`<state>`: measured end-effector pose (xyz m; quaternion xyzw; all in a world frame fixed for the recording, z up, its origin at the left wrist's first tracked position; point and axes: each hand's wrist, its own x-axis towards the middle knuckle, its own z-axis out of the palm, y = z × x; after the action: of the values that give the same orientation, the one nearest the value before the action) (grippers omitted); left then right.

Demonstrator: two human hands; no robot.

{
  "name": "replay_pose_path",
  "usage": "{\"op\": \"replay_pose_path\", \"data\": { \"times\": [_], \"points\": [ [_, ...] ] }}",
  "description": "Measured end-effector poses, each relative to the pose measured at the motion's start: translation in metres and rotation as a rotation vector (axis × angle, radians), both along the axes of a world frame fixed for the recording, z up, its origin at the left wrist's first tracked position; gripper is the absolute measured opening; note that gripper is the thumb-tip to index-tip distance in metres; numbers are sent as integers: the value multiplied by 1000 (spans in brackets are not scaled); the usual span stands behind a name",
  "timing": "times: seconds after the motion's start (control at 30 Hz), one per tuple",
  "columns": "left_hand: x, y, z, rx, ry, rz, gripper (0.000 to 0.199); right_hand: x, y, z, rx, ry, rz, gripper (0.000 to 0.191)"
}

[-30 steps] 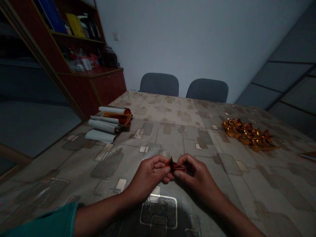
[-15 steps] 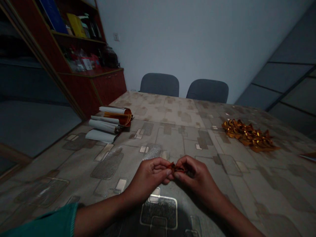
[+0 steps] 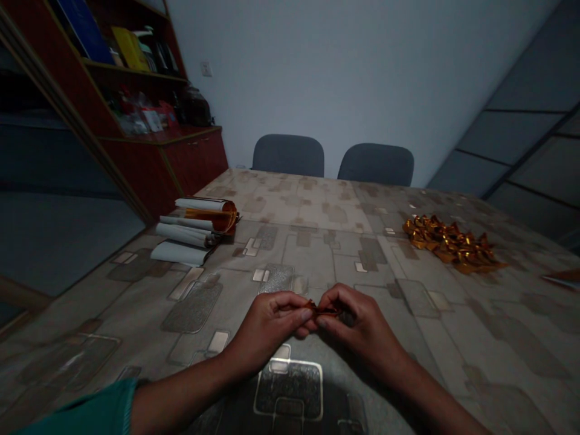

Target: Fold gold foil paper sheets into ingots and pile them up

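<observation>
Close together above the near part of the table, my two hands pinch one small folded piece of gold foil paper (image 3: pixel 328 312). My left hand (image 3: pixel 276 320) has thumb and fingers closed on its left end. On the other end, the thumb and bent fingers of my right hand (image 3: pixel 357 317) are closed as well. Fingers cover much of the paper, so its full shape is hidden. Over to the right lies a cluster of shiny folded gold foil pieces (image 3: pixel 453 244) with pointed tips. Curled sheets of foil paper (image 3: pixel 183 232), pale on one side and orange-gold on the other, rest at the left.
A patterned cloth covers the table (image 3: pixel 312 248). Two grey chairs (image 3: pixel 288 155) stand along its far edge, before a pale wall. At the far left is a red-brown cabinet (image 3: pixel 194 160) with filled shelves. A flat foil-coloured item (image 3: pixel 564 279) lies near the right edge.
The view has shifted slightly to the right. Both hands keep their pinch on the foil paper, and less of it shows between the fingers now.
</observation>
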<state>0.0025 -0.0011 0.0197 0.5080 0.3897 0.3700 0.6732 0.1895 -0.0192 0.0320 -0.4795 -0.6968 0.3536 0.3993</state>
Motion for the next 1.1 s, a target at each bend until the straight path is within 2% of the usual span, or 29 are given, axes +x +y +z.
{"op": "replay_pose_path", "data": {
  "times": [0.17, 0.3, 0.37, 0.47, 0.53, 0.73, 0.8, 0.93, 1.1],
  "points": [
    [0, 0, -1, -17, -24, -5, 17, 0, -1, 0, -62, 57, 17, 3],
    [1, 2, -2, -77, -58, 26, 18, 2, -2, 2, -102, 100, -2, 18],
    [2, 3, 0, -102, -47, 40, 18, 4, -2, 5, -87, 82, -5, 20],
    [2, 3, 4, -120, -41, 47, 18, 6, -2, 8, -16, -1, 17, 11],
    [3, 2, 4, -113, -38, 46, 18, 6, -1, 7, 20, -38, 20, 12],
    [3, -1, -3, -79, -50, 35, 21, 3, 0, -1, 43, -59, 33, 16],
    [3, 1, -3, -84, -79, 26, 25, 2, 0, -2, 38, -42, 5, 15],
    [2, 3, 0, -175, -166, 70, 48, 2, 0, -1, -19, 72, -56, 12],
    [4, 0, 2, -279, -215, 113, 38, 1, 0, 0, -31, 147, -138, 10]
  ]
}}
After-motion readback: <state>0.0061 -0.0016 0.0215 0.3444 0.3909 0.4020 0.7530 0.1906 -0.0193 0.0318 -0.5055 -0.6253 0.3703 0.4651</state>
